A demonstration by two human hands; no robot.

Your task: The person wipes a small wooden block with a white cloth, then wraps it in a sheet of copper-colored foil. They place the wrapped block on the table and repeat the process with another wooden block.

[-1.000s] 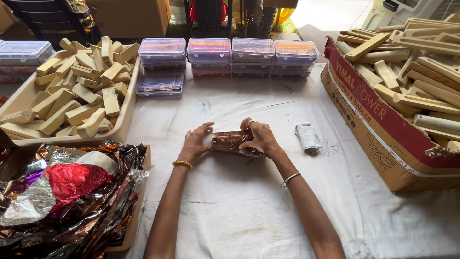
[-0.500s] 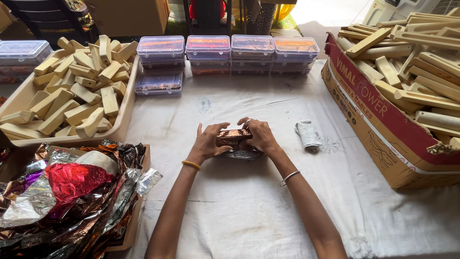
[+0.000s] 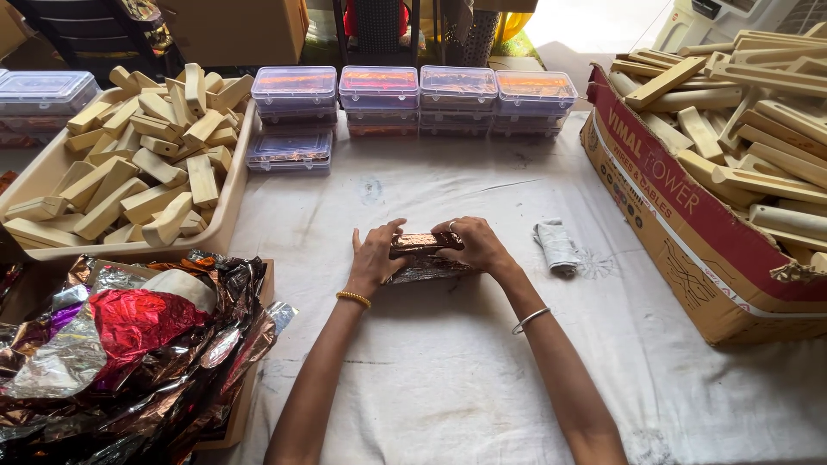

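A white cloth (image 3: 448, 362) covers the table. At its middle lies a block wrapped in copper foil (image 3: 424, 244), with loose foil spread beneath it. The left hand (image 3: 376, 256) grips the block's left end and the right hand (image 3: 476, 244) grips its right end, so both hands are closed on the one block and lie close together. Just to the right of the block is a small folded grey rag (image 3: 556, 246). Beyond the block stands a row of clear lidded plastic boxes (image 3: 379, 89). To the left of the block is a tray of bare wooden blocks (image 3: 142, 168), and nearer, a heap of crumpled foil sheets (image 3: 121, 344). Well to the right of the block is a cardboard carton of longer wooden sticks (image 3: 732, 129).
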